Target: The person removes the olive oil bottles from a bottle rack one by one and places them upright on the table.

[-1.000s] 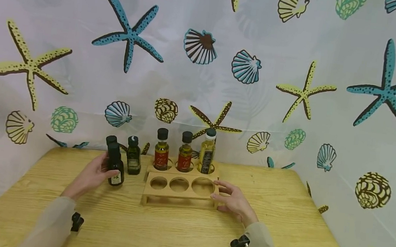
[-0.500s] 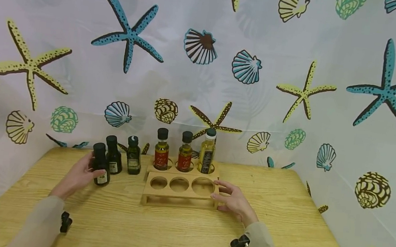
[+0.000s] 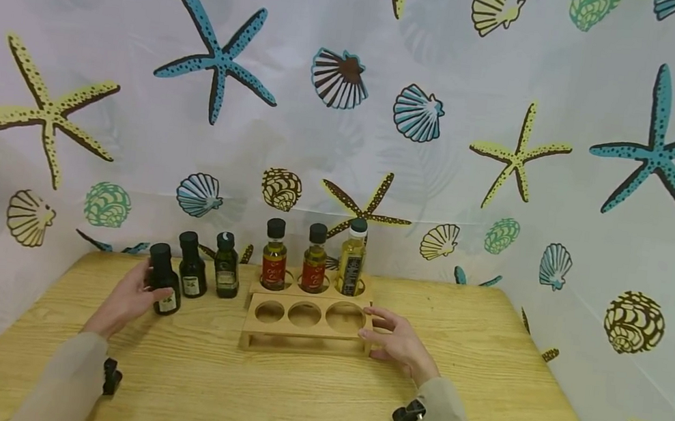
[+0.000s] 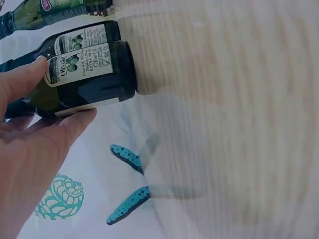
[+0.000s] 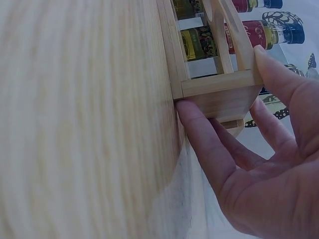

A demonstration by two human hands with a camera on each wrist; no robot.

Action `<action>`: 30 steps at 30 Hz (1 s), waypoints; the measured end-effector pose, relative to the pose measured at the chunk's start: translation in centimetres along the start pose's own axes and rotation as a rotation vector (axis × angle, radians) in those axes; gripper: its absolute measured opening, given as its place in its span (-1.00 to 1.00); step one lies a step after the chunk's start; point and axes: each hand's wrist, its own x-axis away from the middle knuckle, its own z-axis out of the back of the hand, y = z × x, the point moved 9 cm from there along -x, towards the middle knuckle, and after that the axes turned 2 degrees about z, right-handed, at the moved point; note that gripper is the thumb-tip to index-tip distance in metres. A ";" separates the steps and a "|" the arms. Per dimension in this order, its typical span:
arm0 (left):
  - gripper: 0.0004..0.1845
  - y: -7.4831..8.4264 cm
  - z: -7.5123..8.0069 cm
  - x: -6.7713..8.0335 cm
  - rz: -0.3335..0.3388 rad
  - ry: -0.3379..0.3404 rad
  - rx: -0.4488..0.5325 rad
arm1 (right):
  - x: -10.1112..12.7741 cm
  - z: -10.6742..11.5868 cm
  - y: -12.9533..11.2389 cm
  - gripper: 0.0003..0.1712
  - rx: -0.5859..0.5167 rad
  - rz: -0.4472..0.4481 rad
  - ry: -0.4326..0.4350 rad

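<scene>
My left hand [image 3: 126, 298] grips a dark green olive oil bottle [image 4: 82, 74], thumb on the near side and fingers behind. It is upright at the left of the table. To its right stand a like dark bottle [image 3: 192, 269] and a green glass bottle [image 3: 227, 271]. My right hand [image 3: 395, 343] touches the right end of a two-tier wooden bottle rack [image 3: 306, 331], its fingers fairly straight against the end panel. In the rack's back row stand two red-labelled oil bottles [image 3: 274, 265] and a clear bottle of yellow oil [image 3: 352, 263]. The front row's three round holes hold nothing.
The wooden table [image 3: 304, 406] reaches the patterned curtain [image 3: 345, 136] at the back and sides. A small black device [image 3: 112, 377] is on the left wrist, another black device [image 3: 408, 415] on the right wrist.
My left hand has moved left with the dark bottle, away from the other like bottle it overlapped, then slightly further left. The right hand and the rack have stayed put.
</scene>
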 end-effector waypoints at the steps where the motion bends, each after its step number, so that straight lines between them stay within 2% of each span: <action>1: -0.11 -0.1 0.1 0.0 0.003 -0.005 -0.004 | 0.0 0.0 0.0 -0.28 -0.001 0.000 0.000; 9: -0.02 -1.0 1.1 -0.3 0.020 -0.010 -0.039 | 0.2 -0.2 -0.3 -0.29 -0.004 0.007 0.003; 16: -0.16 -1.0 2.0 -1.0 -0.031 -0.014 -0.032 | 0.2 -0.2 -0.4 -0.30 0.005 0.004 0.007; 22: -0.13 -1.8 1.9 -1.4 0.044 -0.047 0.005 | 0.3 -0.1 -0.3 -0.30 0.020 0.008 0.004; 25: -0.13 -2.0 2.0 -1.5 0.074 -0.029 0.014 | 0.4 -0.1 -0.4 -0.30 0.019 0.009 0.004; 30: -0.17 -2.1 2.2 -1.6 0.076 0.040 0.020 | 0.4 -0.1 -0.4 -0.30 0.015 0.006 0.004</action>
